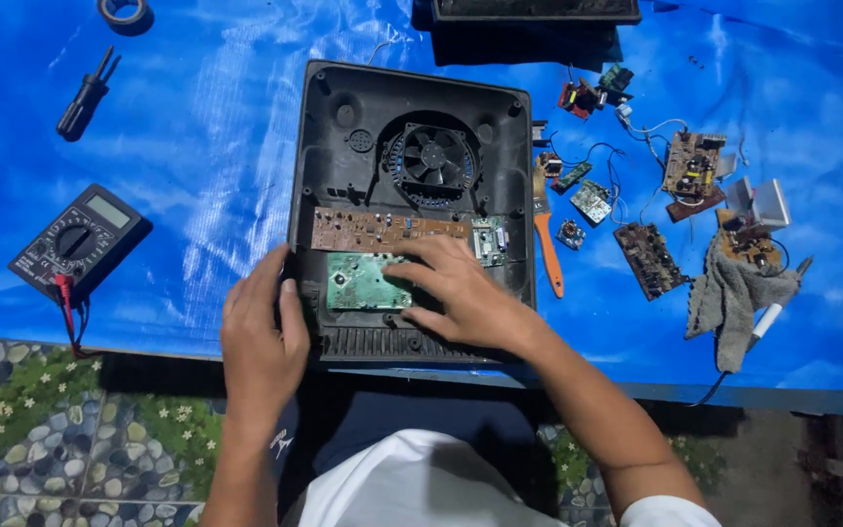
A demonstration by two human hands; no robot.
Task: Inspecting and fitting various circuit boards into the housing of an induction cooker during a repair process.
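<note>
- Nearest the person, at the front edge of the black housing [412, 205]: left hand [260, 337] lies on the housing's front-left corner, fingers loosely curled over the rim, thumb on the inside wall; steadying it, not clamped on anything.
- Right hand [461, 293] is open and spread, fingertips pressing down on the green circuit board [363, 281] seated in the housing's front-centre bay; nothing is gripped.
- Green board: judged thin, stiff, light and fragile w/ small parts on top. Best taken by its bare edges, not flexed, not pushed on components.
- Just behind it, a long brown circuit board [378, 229] runs across the housing's middle; the boards lie edge to edge, so little finger room between them.
- Further back in the housing, a round fan [431, 161]; blades prob. delicate, avoid.
- Housing itself: rigid plastic tray, likely light for its size. It sits close to the tabletop's [197, 146] near edge, w/ scant margin in front.
- Right of the housing: orange-handled brush [546, 244] just beside its wall, then loose small boards and wires, a grey rag [729, 298]; crowded, easy to snag.
- Left of the housing: multimeter [78, 239] and a screwdriver [85, 96] well apart from it; open blue surface between, the better side for moving things.
</note>
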